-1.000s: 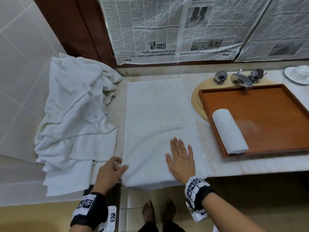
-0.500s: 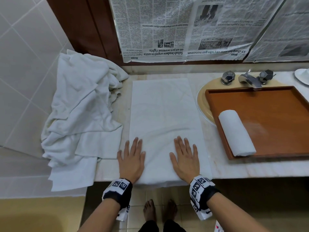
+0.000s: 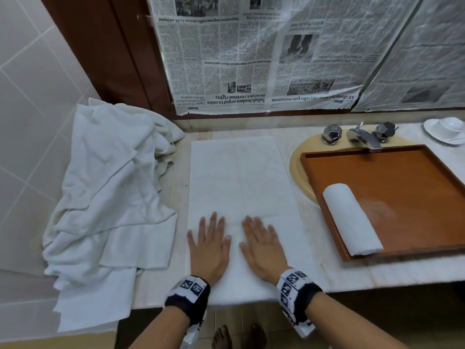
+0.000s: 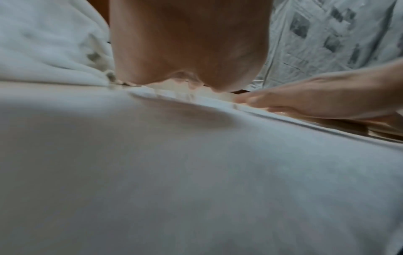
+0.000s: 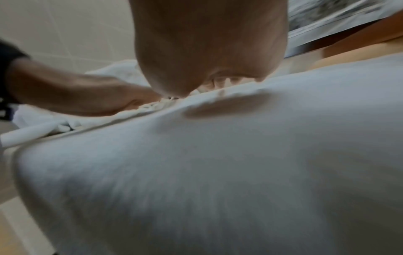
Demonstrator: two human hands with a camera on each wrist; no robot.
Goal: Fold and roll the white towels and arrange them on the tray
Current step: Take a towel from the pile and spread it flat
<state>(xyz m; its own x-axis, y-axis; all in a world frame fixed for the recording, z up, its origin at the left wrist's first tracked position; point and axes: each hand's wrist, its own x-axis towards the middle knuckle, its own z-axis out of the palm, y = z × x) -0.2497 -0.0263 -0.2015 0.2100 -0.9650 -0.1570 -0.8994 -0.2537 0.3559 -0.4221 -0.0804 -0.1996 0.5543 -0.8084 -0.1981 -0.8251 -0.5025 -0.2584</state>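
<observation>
A folded white towel (image 3: 236,182) lies flat and lengthwise on the marble counter, its near end hanging over the front edge. My left hand (image 3: 208,245) and right hand (image 3: 261,244) press flat on its near part, side by side, fingers straight and pointing away. The wrist views show the same towel (image 4: 196,172) (image 5: 218,163) under each palm. A rolled white towel (image 3: 351,219) lies in the near left corner of the brown wooden tray (image 3: 407,187), which sits over the sink to the right.
A heap of loose white towels (image 3: 108,192) covers the counter's left end and hangs over its edge. Faucet and taps (image 3: 359,134) stand behind the tray. A white cup and saucer (image 3: 446,128) sit at the far right. Newspaper (image 3: 264,54) covers the mirror.
My left hand let go of the towel's near left corner and laid itself flat on the towel. Both hands have since slid closer together and slightly forward.
</observation>
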